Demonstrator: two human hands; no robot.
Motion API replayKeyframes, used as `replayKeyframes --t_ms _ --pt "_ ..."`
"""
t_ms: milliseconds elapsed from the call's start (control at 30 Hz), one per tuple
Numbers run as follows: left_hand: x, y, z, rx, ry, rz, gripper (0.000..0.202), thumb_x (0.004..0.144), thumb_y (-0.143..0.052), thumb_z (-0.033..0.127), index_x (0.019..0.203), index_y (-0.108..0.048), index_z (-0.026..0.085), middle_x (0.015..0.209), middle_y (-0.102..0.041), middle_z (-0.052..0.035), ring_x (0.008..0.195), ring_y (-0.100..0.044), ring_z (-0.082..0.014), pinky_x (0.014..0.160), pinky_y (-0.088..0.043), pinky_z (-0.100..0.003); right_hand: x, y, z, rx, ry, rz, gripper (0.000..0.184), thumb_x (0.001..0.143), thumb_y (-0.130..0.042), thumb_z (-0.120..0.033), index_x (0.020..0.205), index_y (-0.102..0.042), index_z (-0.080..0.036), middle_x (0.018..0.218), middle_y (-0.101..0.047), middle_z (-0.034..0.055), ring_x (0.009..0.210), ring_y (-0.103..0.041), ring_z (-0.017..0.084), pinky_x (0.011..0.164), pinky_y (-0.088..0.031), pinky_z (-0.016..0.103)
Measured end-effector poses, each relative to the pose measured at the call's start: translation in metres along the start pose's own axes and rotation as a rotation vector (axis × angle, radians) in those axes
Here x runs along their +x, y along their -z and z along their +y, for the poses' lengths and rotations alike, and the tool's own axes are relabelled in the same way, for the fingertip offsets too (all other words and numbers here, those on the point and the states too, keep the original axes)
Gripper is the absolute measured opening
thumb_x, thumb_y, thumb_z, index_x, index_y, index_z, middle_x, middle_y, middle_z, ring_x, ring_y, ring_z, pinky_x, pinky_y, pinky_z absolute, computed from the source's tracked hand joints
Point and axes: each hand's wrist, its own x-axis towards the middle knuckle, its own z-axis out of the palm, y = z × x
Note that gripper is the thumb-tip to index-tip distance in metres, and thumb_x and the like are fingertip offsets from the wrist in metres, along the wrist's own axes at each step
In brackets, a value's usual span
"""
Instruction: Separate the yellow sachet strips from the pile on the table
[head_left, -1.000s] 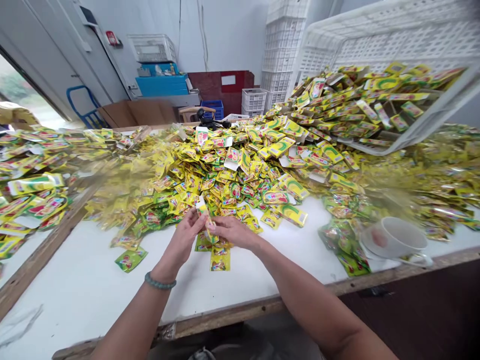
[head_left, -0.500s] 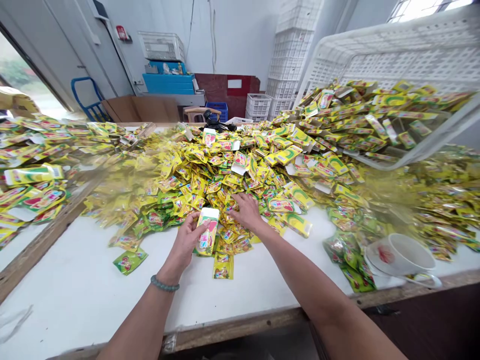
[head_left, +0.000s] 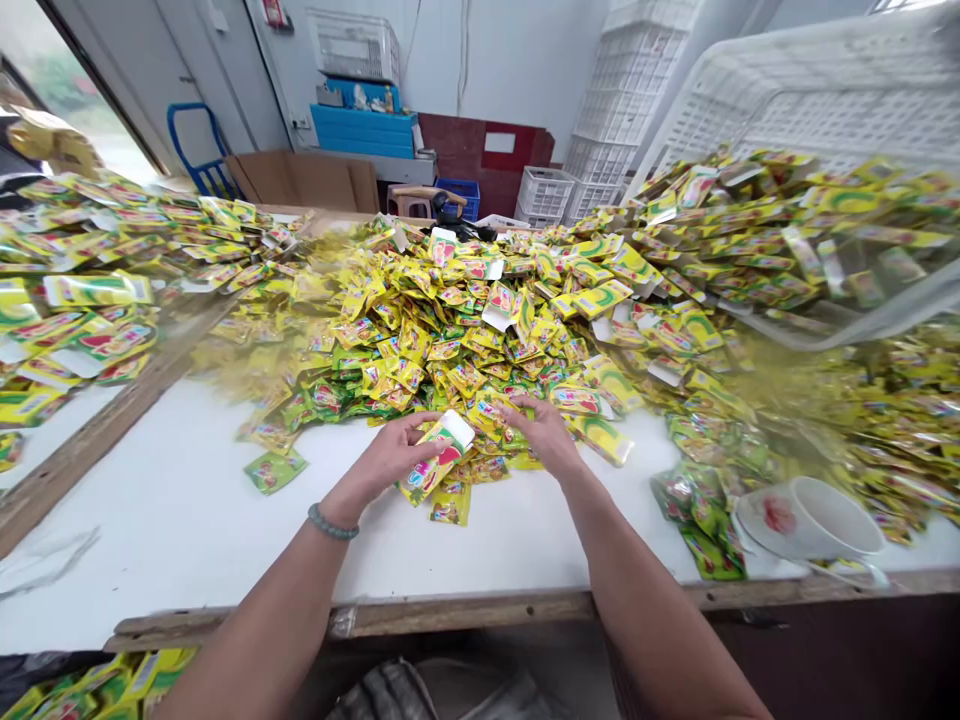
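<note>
My left hand [head_left: 384, 462] grips a small yellow-green printed carton [head_left: 430, 470], tilted with its white end flap up and to the right. To the right of it, my right hand [head_left: 546, 436] has thumb and fingers closed on a yellow sachet [head_left: 489, 408] at the front edge of the heap. Several more yellow sachets [head_left: 450, 502] lie on the white table under and beside the carton. A large pile of sachets and cartons [head_left: 420, 340] rises just beyond both hands.
A tilted white plastic crate [head_left: 750, 90] spills cartons at the right. A white mug [head_left: 806, 520] stands near green sachets [head_left: 701, 520]. A wooden strip [head_left: 97, 440] divides the table from more cartons [head_left: 97, 340] at left. One green sachet [head_left: 274, 470] lies apart.
My left hand has tilted the carton to the right, toward my right hand. My right hand has drawn back from the heap with a sachet in its fingers. The view has shifted.
</note>
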Motion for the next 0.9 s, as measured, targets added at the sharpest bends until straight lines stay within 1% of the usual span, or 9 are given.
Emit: replayKeyframes --t_ms 67,133,233,300,367,433,567,733,900 --pt "-0.002 0.0 0.003 0.043 0.027 -0.048 0.064 0.061 -0.084 0.036 0.119 -0.066 0.015 0.079 -0.075 -0.0085 0.065 -0.07 -0.0245 0.056 -0.052 -0.029 -0.001 0.004 -0.003 0.017 0.053 -0.097 0.034 0.071 -0.071 -0.053 0.073 -0.071 -0.019 0.073 -0.064 -0.0006 0.078 -0.058 0.019 0.076 -0.041 0.029" --pt "-0.004 0.001 0.006 0.061 0.05 -0.114 0.062 0.061 -0.083 0.035 0.118 -0.067 0.016 0.082 -0.075 -0.0096 0.066 -0.069 -0.0239 0.056 -0.051 -0.029 -0.002 0.009 -0.007 -0.034 0.083 -0.243 0.032 0.071 -0.072 -0.05 0.069 -0.072 -0.019 0.067 -0.06 -0.0019 0.07 -0.053 0.015 0.067 -0.038 0.027" --pt "-0.007 0.002 0.009 0.096 0.073 -0.212 0.059 0.064 -0.082 0.034 0.118 -0.068 0.017 0.079 -0.074 -0.0081 0.061 -0.065 -0.0193 0.052 -0.045 -0.025 -0.004 0.012 -0.012 -0.154 0.055 -0.438 0.031 0.068 -0.074 -0.049 0.066 -0.072 -0.018 0.059 -0.055 -0.0029 0.06 -0.047 0.012 0.056 -0.031 0.025" --pt "-0.007 0.003 0.009 0.152 0.076 -0.265 0.057 0.066 -0.08 0.035 0.119 -0.068 0.018 0.066 -0.069 -0.0035 0.048 -0.053 -0.0131 0.044 -0.034 -0.021 -0.006 0.012 -0.015 -0.201 0.035 -0.517 0.031 0.067 -0.075 -0.048 0.066 -0.073 -0.017 0.055 -0.053 -0.0034 0.056 -0.043 0.011 0.052 -0.028 0.024" --pt "-0.006 0.004 0.008 0.222 0.064 -0.288 0.056 0.067 -0.079 0.035 0.12 -0.068 0.018 0.052 -0.057 0.0021 0.04 -0.037 -0.0084 0.04 -0.02 -0.02 -0.008 0.01 -0.016 -0.203 0.051 -0.59 0.031 0.068 -0.075 -0.049 0.066 -0.072 -0.017 0.053 -0.051 -0.0038 0.053 -0.041 0.01 0.049 -0.026 0.024" --pt "-0.006 0.003 0.006 0.261 0.055 -0.291 0.057 0.067 -0.079 0.036 0.12 -0.068 0.017 0.047 -0.049 0.0046 0.039 -0.028 -0.0075 0.04 -0.015 -0.021 -0.009 0.008 -0.018 -0.189 0.081 -0.65 0.034 0.069 -0.073 -0.05 0.062 -0.071 -0.017 0.051 -0.049 -0.004 0.051 -0.039 0.009 0.047 -0.025 0.024" --pt "-0.004 0.002 0.005 0.213 0.053 -0.29 0.06 0.066 -0.081 0.037 0.12 -0.068 0.018 0.052 -0.052 0.0029 0.043 -0.032 -0.0095 0.042 -0.021 -0.022 -0.009 0.012 -0.021 -0.179 0.102 -0.71 0.037 0.07 -0.071 -0.052 0.059 -0.069 -0.017 0.051 -0.049 -0.0039 0.051 -0.038 0.009 0.047 -0.025 0.023" --pt "-0.004 0.003 0.008 0.313 0.043 -0.421 0.062 0.076 -0.073 0.039 0.13 -0.059 0.014 0.052 -0.033 0.0079 0.047 -0.022 -0.0074 0.045 -0.014 -0.022 -0.003 0.017 -0.022 -0.198 0.034 -0.833 0.033 0.066 -0.075 -0.049 0.066 -0.072 -0.017 0.058 -0.058 -0.0027 0.057 -0.045 0.01 0.051 -0.03 0.022" --pt "-0.006 0.0 0.01 0.398 0.046 -0.466 0.06 0.079 -0.069 0.042 0.129 -0.057 0.01 0.054 -0.03 0.0088 0.05 -0.019 -0.0072 0.047 -0.013 -0.023 0.002 0.008 -0.016 -0.309 0.029 -0.886 0.026 0.066 -0.074 -0.042 0.073 -0.075 -0.016 0.061 -0.063 -0.0012 0.059 -0.049 0.011 0.053 -0.031 0.023"
